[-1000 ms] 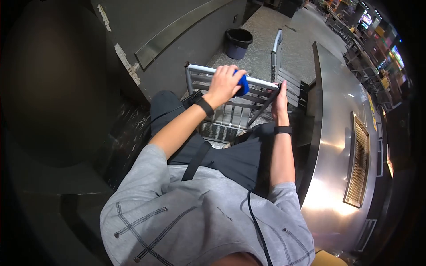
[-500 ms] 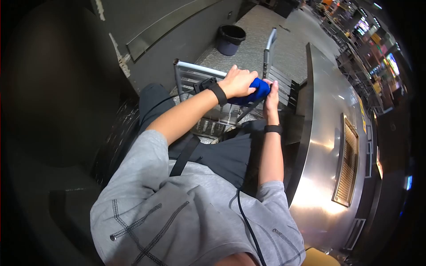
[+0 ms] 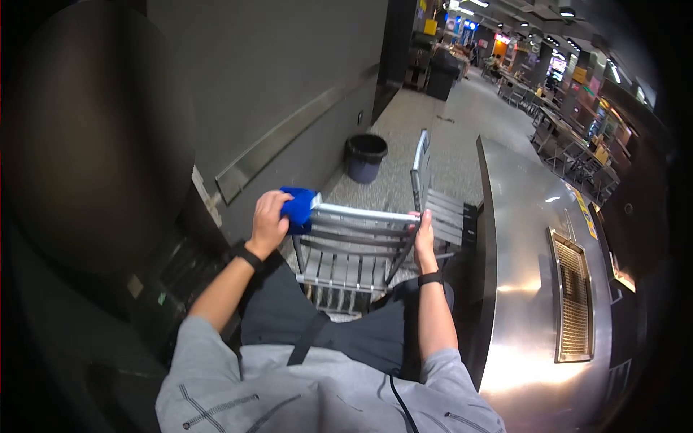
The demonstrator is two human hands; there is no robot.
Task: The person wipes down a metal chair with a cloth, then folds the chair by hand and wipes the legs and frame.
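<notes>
A grey slatted metal chair point(image 3: 364, 211) stands before my knees, its backrest toward me. My left hand point(image 3: 268, 218) is closed on a blue cloth point(image 3: 297, 208), which wraps over the left top corner of that backrest. At the opposite end of the top rail, my right hand point(image 3: 424, 237) grips the chair's right corner, thumb up along the frame. A second slatted chair point(image 3: 446, 209) is just beyond, its back rising past my right hand.
On my right runs a stainless steel counter point(image 3: 523, 289) with a mesh-covered recess point(image 3: 572, 296). A dark wall point(image 3: 281, 65) is to the left, with a black bin point(image 3: 366, 157) by it. Tables and chairs point(image 3: 563, 141) fill the far right; a large bin point(image 3: 442, 74) stands farther back.
My left hand has slid the blue cloth from the chair's right end to its left corner. The right hand stays at the right corner. The view has tilted up, showing more of the room.
</notes>
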